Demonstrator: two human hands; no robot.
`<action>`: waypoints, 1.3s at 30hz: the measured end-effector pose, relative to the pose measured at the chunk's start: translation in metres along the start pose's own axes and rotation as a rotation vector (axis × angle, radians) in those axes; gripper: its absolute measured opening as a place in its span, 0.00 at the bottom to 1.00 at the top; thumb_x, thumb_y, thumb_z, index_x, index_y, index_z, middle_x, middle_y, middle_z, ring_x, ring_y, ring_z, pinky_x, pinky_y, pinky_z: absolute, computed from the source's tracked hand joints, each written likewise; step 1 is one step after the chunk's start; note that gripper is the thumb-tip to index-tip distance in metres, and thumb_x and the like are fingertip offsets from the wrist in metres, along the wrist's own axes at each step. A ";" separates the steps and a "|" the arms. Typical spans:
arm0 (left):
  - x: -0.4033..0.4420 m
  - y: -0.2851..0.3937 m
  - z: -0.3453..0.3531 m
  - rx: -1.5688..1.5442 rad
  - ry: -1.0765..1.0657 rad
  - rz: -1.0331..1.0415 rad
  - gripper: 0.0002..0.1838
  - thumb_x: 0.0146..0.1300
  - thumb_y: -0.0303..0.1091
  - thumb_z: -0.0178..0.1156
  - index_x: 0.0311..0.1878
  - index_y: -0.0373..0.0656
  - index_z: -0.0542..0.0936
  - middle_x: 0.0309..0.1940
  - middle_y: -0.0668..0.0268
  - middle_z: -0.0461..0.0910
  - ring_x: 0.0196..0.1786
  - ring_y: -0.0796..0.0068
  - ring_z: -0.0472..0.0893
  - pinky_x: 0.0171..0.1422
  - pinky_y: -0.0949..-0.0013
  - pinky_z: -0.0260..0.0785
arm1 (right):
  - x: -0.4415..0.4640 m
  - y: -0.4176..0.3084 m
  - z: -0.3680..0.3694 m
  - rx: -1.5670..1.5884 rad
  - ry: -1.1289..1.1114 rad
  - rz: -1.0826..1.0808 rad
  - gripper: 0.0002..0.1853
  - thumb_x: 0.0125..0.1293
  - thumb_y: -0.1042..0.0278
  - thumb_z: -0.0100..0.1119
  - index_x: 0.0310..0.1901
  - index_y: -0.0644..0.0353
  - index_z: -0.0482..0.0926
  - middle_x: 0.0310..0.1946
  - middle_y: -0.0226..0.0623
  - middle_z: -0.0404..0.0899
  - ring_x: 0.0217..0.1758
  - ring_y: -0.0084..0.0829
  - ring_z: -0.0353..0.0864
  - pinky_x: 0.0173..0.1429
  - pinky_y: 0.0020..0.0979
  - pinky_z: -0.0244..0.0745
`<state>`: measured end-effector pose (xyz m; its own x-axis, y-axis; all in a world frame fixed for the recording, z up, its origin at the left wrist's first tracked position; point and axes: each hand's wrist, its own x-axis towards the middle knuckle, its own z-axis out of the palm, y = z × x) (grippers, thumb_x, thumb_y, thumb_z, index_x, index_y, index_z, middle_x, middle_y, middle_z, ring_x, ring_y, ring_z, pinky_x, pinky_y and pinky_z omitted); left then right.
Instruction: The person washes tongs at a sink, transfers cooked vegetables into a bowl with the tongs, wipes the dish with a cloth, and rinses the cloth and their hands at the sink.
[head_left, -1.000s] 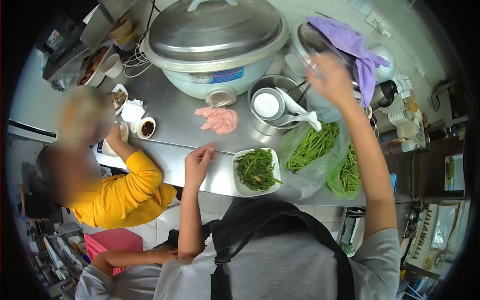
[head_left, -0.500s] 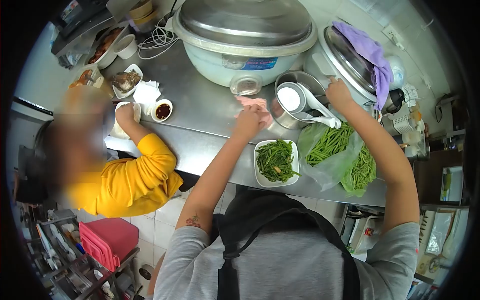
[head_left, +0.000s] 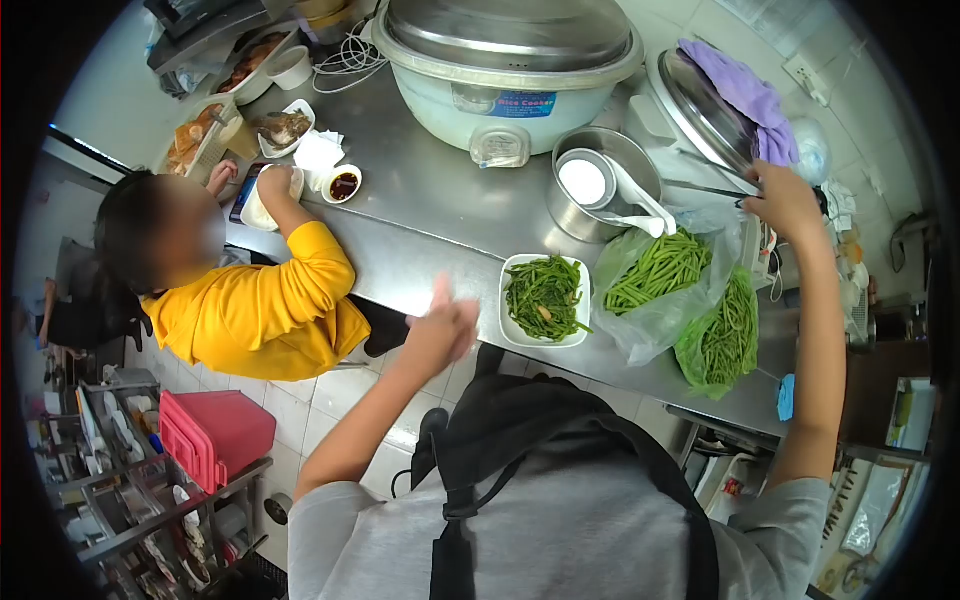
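Near foreground: the left hand [head_left: 440, 330] is raised over the front edge of the table [head_left: 420, 262], its fingers partly curled and blurred by motion. A pinkish patch shows at the fingers; whether it is cloth or skin cannot be told, so any grip is uncertain. The pink cloth that lay beside the pot a moment earlier is no longer there, and may have gone with this hand.

Near right: the square bowl of cooked greens [head_left: 545, 300] sits upright at the table edge, just beside a clear bag of green beans [head_left: 660, 275]; a green bag of beans [head_left: 722, 335] adjoins it on the right.

Middle: the right hand, [head_left: 790, 200] closed on the tongs, [head_left: 705, 188] has moved outward from its earlier place by the pot. The tongs' two arms stand apart, reaching leftward, with nothing visible between them. The change leaves the right hand equipped with a tool. The steel pot [head_left: 600, 225] contains a cup and white ladles. [head_left: 645, 200]

Far: the large rice cooker [head_left: 500, 100] stands behind the pot; to its right, a purple cloth [head_left: 745, 90] drapes a second lidded cooker. [head_left: 700, 105]
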<state>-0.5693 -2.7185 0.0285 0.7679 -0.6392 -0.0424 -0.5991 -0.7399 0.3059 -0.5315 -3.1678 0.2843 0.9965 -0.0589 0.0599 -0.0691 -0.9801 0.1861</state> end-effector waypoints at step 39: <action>0.072 0.029 0.005 -0.563 0.212 -0.389 0.13 0.61 0.39 0.56 0.44 0.46 0.83 0.15 0.62 0.77 0.20 0.67 0.78 0.30 0.65 0.69 | -0.129 -0.133 0.075 0.760 -0.282 -0.051 0.15 0.55 0.65 0.60 0.45 0.58 0.81 0.26 0.50 0.79 0.30 0.44 0.79 0.37 0.37 0.73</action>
<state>-0.5331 -2.7871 0.0297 0.9639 -0.2539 -0.0796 -0.1088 -0.6491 0.7529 -0.6473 -3.0442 0.1779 0.9790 0.0428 -0.1992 -0.0735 -0.8377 -0.5412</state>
